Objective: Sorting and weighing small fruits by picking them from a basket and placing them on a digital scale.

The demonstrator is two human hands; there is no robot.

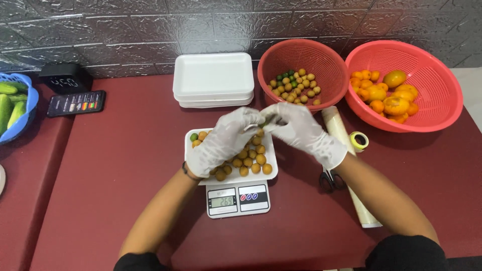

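Both gloved hands, left hand (226,143) and right hand (301,130), pinch shut on one small, firm, probably slippery calamansi (266,119) at twelve o'clock over my weighing tray (193,150).

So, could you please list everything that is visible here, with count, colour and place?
small round fruits: many, brown, a few green, on tray on scale
scale: one, white, table centre
foam trays: stack, white, behind scale
left basket: one, red, small fruits inside
right basket: one, red, oranges inside
wrap roll: one, clear, right
tape: one, yellow
scissors: one, black
phone: one, black, left
clock: one, black
blue basket: one, far left
left hand: white glove
right hand: white glove
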